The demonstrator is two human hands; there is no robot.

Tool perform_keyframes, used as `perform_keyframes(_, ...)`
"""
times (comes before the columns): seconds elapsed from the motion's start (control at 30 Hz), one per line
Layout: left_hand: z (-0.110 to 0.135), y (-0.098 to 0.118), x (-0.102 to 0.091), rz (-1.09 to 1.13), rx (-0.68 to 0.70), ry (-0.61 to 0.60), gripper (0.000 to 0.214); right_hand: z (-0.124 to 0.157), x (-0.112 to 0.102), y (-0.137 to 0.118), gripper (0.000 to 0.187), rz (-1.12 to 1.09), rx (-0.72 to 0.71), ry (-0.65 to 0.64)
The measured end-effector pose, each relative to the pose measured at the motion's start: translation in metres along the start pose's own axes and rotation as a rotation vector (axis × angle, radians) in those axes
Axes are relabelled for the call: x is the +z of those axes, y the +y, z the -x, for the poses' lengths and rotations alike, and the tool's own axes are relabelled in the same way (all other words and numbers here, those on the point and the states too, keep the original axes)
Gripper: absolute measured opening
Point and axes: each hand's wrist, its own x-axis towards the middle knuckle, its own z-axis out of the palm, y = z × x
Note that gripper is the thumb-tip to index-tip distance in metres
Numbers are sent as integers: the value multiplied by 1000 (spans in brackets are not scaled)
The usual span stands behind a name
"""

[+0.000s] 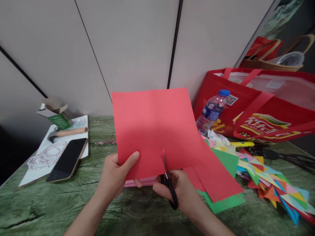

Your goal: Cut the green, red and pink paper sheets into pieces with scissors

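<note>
red sheet: in front of both grips, lower left part pinched between thumb and fingers of left grip. scissors: handles enclosed by right grip, blade over lower edge of sheet; cutting apparently little advanced, most of sheet whole. beyond right grip, to the right: red bag, open-topped, contents unclear; capped bottle, fill level unreadable. beyond left grip, far left: small box, flaps open, contents hidden.
</note>
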Motion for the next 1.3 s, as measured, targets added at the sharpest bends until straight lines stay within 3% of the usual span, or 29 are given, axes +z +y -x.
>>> perform_keyframes(0.37, 0, 3, 1, 33, -23, -26, 17, 1, 3, -3, 36, -18, 27, 47)
perform_keyframes(0.57, 0, -2, -2, -65, 35, -29, 19, 1, 0, 5, 33, -24, 22, 41)
perform_keyframes(1.3, 2, 3, 1, -66, 32, -69, 23, 1, 0, 1, 26, -28, 35, 82)
